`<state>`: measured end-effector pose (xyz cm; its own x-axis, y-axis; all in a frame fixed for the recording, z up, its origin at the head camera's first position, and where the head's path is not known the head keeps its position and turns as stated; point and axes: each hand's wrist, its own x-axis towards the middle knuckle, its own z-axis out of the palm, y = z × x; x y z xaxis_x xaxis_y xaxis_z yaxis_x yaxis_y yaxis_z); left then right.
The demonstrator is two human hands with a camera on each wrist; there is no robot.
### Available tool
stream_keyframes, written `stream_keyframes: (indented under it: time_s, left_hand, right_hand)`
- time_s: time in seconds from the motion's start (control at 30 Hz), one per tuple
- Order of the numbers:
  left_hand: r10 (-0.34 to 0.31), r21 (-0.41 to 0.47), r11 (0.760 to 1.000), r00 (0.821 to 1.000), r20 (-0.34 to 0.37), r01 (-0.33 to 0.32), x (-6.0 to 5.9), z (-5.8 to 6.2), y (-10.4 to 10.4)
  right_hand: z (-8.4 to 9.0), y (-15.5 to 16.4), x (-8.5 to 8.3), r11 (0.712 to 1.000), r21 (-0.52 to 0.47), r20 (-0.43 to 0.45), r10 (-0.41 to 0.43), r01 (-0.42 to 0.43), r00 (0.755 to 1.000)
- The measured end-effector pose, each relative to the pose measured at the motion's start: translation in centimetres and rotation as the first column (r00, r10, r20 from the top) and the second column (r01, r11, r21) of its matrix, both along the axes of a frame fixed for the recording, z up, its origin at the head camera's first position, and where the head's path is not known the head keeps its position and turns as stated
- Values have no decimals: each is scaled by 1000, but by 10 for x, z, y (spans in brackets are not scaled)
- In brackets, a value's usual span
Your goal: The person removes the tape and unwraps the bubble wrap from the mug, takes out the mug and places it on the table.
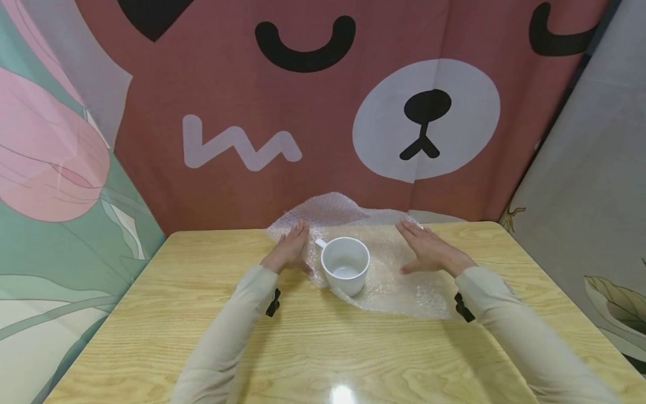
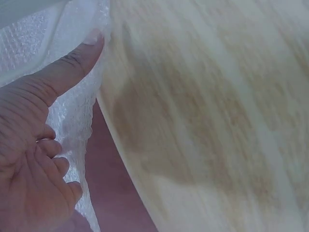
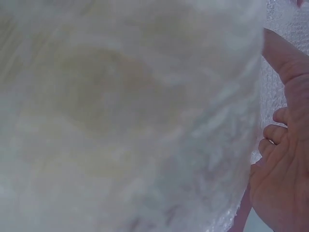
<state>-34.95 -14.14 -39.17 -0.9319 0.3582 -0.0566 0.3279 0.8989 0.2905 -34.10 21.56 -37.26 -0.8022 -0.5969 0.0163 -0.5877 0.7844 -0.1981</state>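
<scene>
While both hands are lying on the bubble wrap, neither is gripping anything. At centre frame in the head view, the left hand is resting with straight fingers on the sheet's left edge, just beside the white mug; in the left wrist view its thumb is pressing against the wrap, the other fingers loosely bent. Right of centre, the right hand is lying flat and open on the wrap, apart from the mug.

The mug is standing upright on the sheet between the hands, its handle pointing toward the upper left, near the left hand. It looks ceramic: stiff, fairly heavy, smooth and breakable, best taken by the handle or around the body. The wrap looks light, limp and slick, likely to slide on the table, and is best pinched at an edge or corner.

Its far edge is bunching up against the bear-face cloth behind the wooden table.
</scene>
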Motion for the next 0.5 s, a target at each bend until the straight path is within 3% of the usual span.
stream_keyframes:
  time_s: [0.5]
  left_hand:
    - [-21,93,996,998,61,15,-6,-16,-8]
  right_hand:
    - [-22,6,-3,999,-21,61,-34,36,998]
